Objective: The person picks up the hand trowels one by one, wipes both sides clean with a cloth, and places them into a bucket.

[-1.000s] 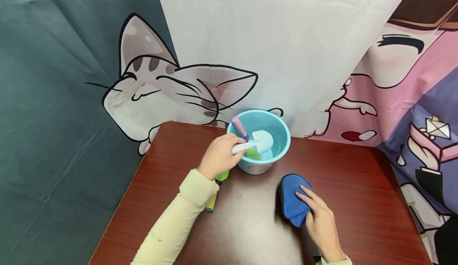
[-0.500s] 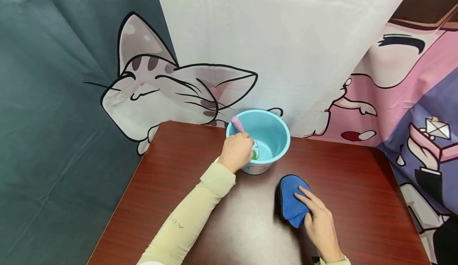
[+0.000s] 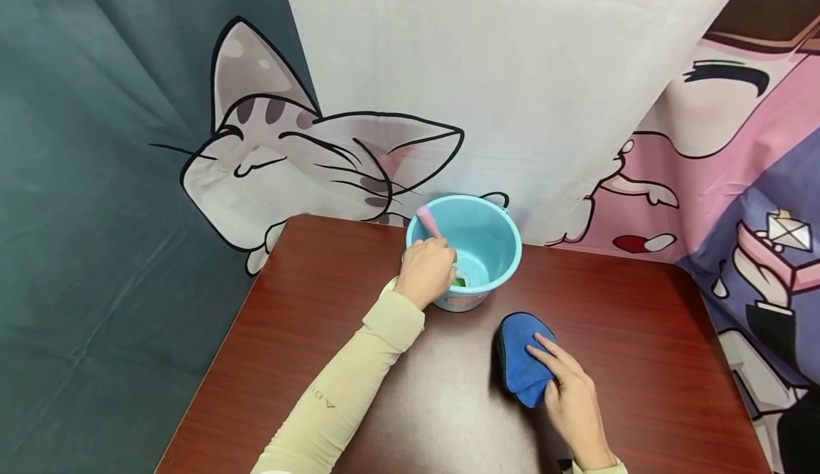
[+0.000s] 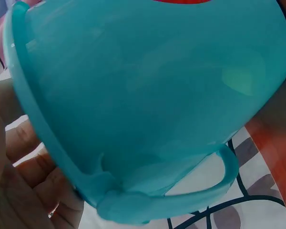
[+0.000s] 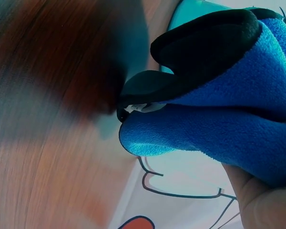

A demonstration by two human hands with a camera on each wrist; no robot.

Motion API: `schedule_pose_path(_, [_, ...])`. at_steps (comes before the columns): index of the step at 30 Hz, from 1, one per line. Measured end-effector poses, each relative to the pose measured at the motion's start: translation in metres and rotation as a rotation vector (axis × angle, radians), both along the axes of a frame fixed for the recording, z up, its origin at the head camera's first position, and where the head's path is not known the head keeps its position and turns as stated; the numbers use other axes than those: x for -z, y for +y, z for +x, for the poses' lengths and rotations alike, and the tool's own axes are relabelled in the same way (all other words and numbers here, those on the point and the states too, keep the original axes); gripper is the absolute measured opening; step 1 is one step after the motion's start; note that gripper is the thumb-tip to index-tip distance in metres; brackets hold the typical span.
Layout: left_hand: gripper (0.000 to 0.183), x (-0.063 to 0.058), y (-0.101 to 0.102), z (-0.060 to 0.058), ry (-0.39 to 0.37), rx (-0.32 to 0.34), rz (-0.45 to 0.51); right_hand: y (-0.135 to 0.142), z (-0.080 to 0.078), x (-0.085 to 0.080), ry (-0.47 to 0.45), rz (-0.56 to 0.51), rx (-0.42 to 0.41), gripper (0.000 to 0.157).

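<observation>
My left hand (image 3: 426, 271) reaches over the near left rim of a light blue toy bucket (image 3: 500, 243), with fingers curled and knuckles up. It holds the handle of a white toy shovel, mostly hidden by the hand and the rim. A pink handle (image 3: 427, 220) leans against the bucket's left inner wall, and a bit of green (image 3: 459, 282) shows low inside. In the left wrist view the fingers bend behind the bucket's rim (image 4: 26, 95). My right hand (image 3: 574, 392) grips a folded blue cloth (image 3: 522, 356) with dark edging (image 5: 209, 33), fingers on top and thumb underneath.
The dark red-brown tabletop (image 3: 628, 324) carries the bucket near its back edge. A printed curtain with a cat drawing (image 3: 288, 168) hangs right behind it. The bucket's side handle (image 4: 200, 198) sticks out in the left wrist view.
My left hand has turned knuckles-up and lowered the white shovel deeper into the bucket. The yellow-handled green tool on the table is now behind my left forearm. My right hand stays on the cloth.
</observation>
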State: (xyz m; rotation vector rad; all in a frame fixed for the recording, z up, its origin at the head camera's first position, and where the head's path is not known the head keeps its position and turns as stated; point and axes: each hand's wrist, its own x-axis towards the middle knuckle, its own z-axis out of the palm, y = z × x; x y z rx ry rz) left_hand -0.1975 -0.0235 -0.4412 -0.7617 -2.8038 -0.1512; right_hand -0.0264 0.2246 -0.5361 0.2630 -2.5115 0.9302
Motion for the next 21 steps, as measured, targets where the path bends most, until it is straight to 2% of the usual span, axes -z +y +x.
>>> schedule_pose_path(7, [0.016, -0.004, -0.008, 0.002, -0.059, -0.004, 0.088, 0.000, 0.000, 0.000, -0.004, 0.005, 0.000, 0.065])
schedule_pose_path(14, [0.014, -0.011, -0.035, 0.009, -0.008, 0.019, 0.351, 0.000, -0.001, -0.002, -0.006, -0.006, -0.003, 0.065])
schedule_pose_path(17, [0.013, -0.013, -0.055, 0.015, 0.013, -0.029, 0.441, 0.000, -0.001, -0.003, -0.017, -0.009, 0.003, 0.065])
schedule_pose_path(21, [0.016, -0.010, -0.083, 0.024, -0.016, -0.143, 0.493, 0.000, 0.000, -0.004, -0.026, -0.013, 0.010, 0.065])
